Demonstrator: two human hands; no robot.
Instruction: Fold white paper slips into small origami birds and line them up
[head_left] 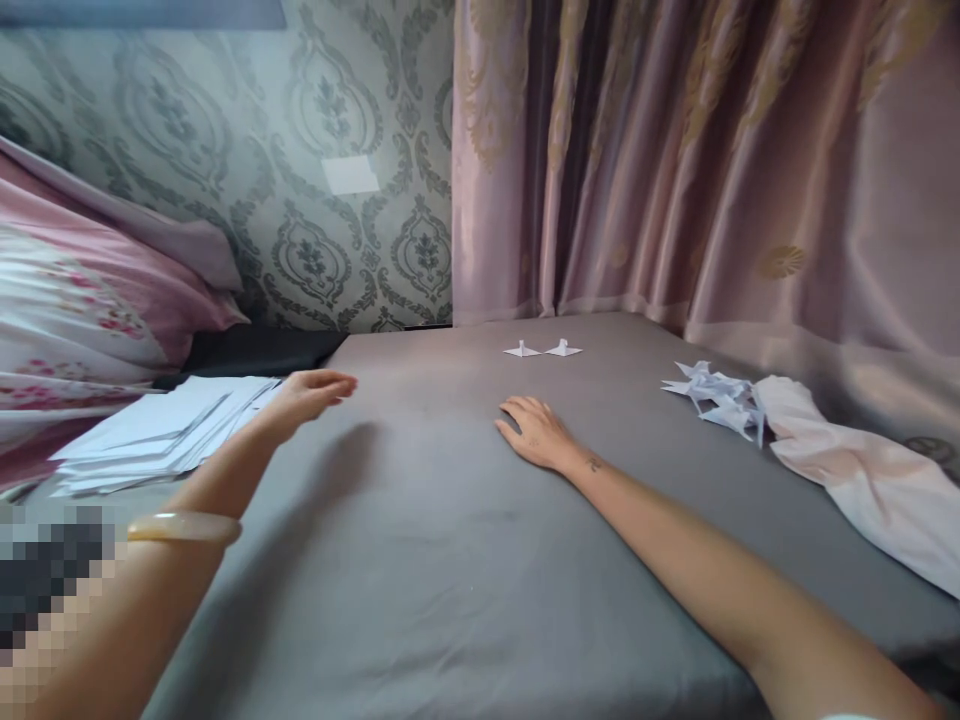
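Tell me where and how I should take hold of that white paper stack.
Probably pinch the white paper stack by its right edge, coming from the right: the flat sheets lie staggered there, leaving loose edges to catch, while pink floral fabric rises beyond its left side.

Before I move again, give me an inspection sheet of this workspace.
Surface: grey cloth cover, lightly wrinkled in front.
Job's things: stack of white paper sheets at left; two folded paper figures toward the back; heap of folded paper at right.
Clutter: pale crumpled cloth beside the heap.
Hands: left hand above the cover, beside the stack; right hand palm down; both look empty.
Cables: nothing seen.
Surroundings: pink curtain, patterned wallpaper, pink floral fabric.
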